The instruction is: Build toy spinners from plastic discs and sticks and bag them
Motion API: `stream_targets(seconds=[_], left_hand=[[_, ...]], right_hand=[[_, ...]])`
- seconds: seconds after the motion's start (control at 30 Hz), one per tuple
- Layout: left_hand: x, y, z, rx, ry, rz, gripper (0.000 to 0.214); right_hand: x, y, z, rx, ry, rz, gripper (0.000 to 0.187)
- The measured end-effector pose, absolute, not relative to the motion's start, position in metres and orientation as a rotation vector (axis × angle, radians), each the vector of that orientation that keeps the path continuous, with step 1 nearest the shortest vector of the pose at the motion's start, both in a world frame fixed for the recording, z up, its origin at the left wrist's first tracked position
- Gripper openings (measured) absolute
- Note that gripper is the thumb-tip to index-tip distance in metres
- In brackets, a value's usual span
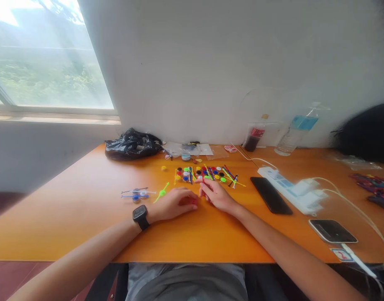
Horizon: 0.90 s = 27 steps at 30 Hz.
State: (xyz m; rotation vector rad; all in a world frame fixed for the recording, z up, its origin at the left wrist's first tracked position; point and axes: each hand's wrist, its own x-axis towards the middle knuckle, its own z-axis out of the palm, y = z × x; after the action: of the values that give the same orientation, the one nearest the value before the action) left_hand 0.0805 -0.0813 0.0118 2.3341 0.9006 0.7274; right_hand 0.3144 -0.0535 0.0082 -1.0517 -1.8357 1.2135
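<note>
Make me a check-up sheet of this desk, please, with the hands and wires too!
Surface: orange-brown table.
Pieces: coloured discs and thin sticks, mostly grouped mid-table, some farther left; a green piece lies apart.
Clutter: black plastic bag, black phone, clear bottle.
Hands: left hand holds a small red piece; right hand pinches a thin red piece.
Cables: white cables on the right; one meets the silver-edged phone.
Surroundings: pale wall, window.
Other people: nothing seen.

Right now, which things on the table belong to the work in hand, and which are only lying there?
Likely work:
- red piece at left hand
- round coloured pieces
- coloured sticks

Likely lying about:
- black bag
- dark phone
- power strip
- bottle
</note>
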Motion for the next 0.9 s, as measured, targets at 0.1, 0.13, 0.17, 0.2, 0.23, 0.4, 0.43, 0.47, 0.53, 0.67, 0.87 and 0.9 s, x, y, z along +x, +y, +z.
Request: stream_targets(seconds=[0.1, 0.13, 0.17, 0.2, 0.23, 0.4, 0.43, 0.47, 0.53, 0.67, 0.87, 0.9], left_hand=[[0.079, -0.079, 0.015, 2.432, 0.871, 0.760, 0.020], [0.079, -0.080, 0.016, 2.457, 0.869, 0.777, 0.018], [0.078, -0.080, 0.017, 2.476, 0.874, 0.792, 0.017], [0.077, -0.081, 0.019, 2.492, 0.887, 0.805, 0.016], [0.076, -0.083, 0.020, 2.503, 0.904, 0.812, 0.016], [0.070, -0.087, 0.025, 2.548, 0.996, 0.816, 0.015], [0.069, -0.087, 0.026, 2.552, 1.018, 0.825, 0.015], [0.067, -0.086, 0.026, 2.552, 1.039, 0.839, 0.015], [0.065, -0.085, 0.027, 2.542, 1.067, 0.862, 0.015], [0.066, -0.083, 0.024, 2.482, 1.023, 0.813, 0.019], [0.079, -0.085, 0.021, 2.360, 0.962, 0.721, 0.026], [0.080, -0.086, 0.022, 2.345, 0.963, 0.730, 0.029]], right_hand=[[0.315, -0.053, 0.009, -1.026, -1.868, 1.159, 0.032], [0.314, -0.053, 0.008, -1.014, -1.866, 1.167, 0.031], [0.314, -0.054, 0.007, -1.001, -1.855, 1.189, 0.031], [0.313, -0.054, 0.007, -0.989, -1.836, 1.219, 0.030], [0.313, -0.055, 0.006, -0.981, -1.809, 1.244, 0.029], [0.312, -0.058, 0.008, -0.963, -1.799, 1.214, 0.030], [0.312, -0.058, 0.009, -0.966, -1.825, 1.193, 0.032], [0.312, -0.058, 0.010, -0.974, -1.848, 1.169, 0.033], [0.313, -0.058, 0.012, -0.998, -1.884, 1.118, 0.035], [0.313, -0.058, 0.011, -0.985, -1.914, 1.110, 0.034], [0.313, -0.058, 0.009, -0.958, -1.779, 1.236, 0.033], [0.313, -0.057, 0.010, -0.950, -1.784, 1.205, 0.033]])
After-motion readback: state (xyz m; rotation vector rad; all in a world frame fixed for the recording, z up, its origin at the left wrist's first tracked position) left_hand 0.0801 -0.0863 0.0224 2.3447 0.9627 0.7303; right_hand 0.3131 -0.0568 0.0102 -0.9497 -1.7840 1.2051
